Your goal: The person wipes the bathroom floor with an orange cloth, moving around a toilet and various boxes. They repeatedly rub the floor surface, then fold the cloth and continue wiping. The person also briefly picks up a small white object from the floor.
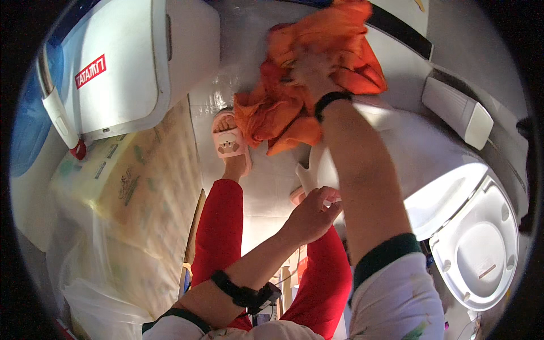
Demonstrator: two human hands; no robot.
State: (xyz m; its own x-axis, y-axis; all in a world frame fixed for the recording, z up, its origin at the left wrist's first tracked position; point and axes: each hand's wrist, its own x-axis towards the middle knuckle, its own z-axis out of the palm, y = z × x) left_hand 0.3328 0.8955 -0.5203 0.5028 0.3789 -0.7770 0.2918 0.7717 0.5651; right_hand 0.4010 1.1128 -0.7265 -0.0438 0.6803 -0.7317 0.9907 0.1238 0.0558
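A crumpled orange cloth (289,110) hangs in front of me above the floor. My right hand (314,74) is shut on its upper part; fingers and cloth are motion-blurred, and a dark band circles the wrist. Lower down, my left hand (314,214) is held between my knees and right forearm, its fingers curled together. A small white patch (332,202) shows at those fingertips; whether it is something held or the surface behind cannot be told. Beside the cloth's lower edge is my foot in a pink slipper (229,142). The other slipper is mostly hidden behind my left hand.
On the right stands a white toilet with its oval lid (480,259) raised; a white ribbed box (457,112) is beyond it. At left, a white cabinet-like box (119,63) bears a red label above a plastic-wrapped package (127,204). A white-and-metal handle (59,117) leans there.
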